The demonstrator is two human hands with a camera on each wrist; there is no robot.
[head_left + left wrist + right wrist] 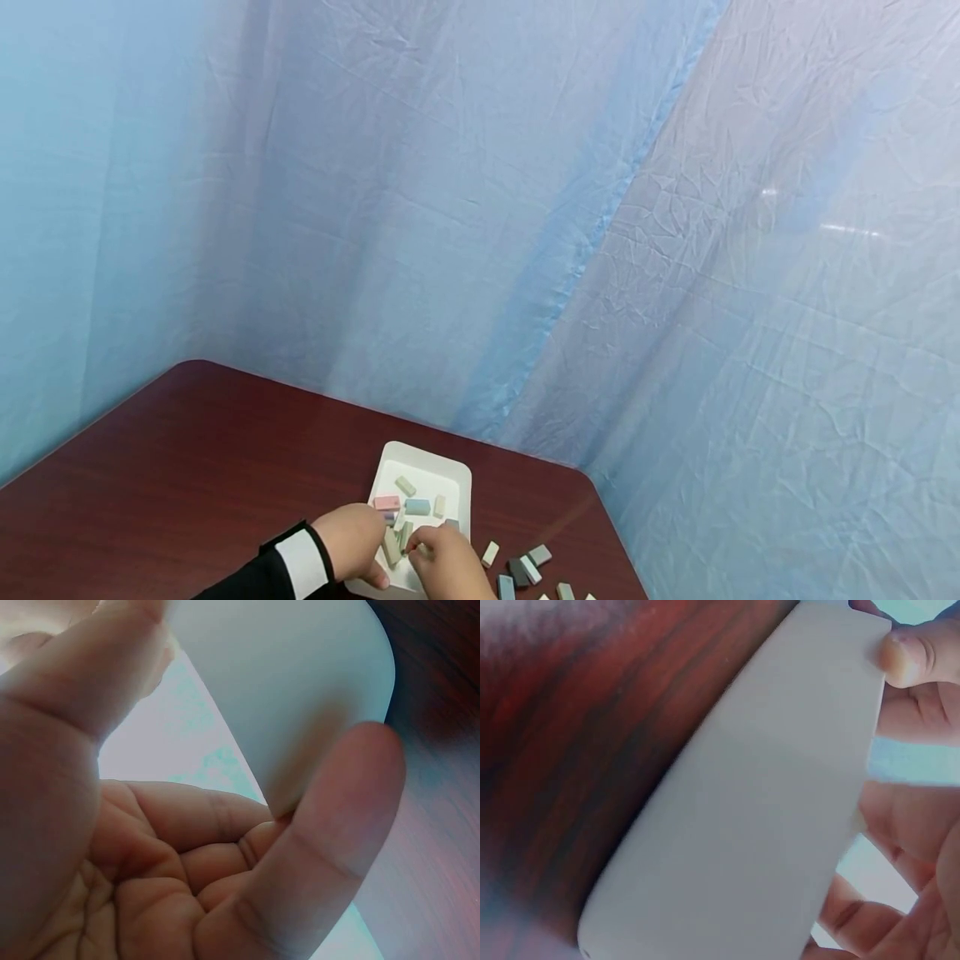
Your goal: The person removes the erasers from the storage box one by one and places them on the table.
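Observation:
A white rectangular tray (429, 454) holds several small blocks, among them a pink block (387, 503), a light blue block (417, 507) and cream ones. My left hand (356, 537) grips the tray's near left rim; its thumb (901, 658) presses the outer wall, and other fingers curl on the inner side. Over the tray's near right part, my right hand (450, 567) has thumb and forefinger closed at a pale green block (406, 534). That block's lower end is hidden by the fingertips. In the right wrist view, the tray wall covers part of the right fingers.
Right of the tray, several loose blocks lie on the dark red table (247, 450), including a dark grey block (517, 572), a blue-grey block (506, 587) and a cream block (490, 554). A pale blue curtain (420, 208) hangs behind the table.

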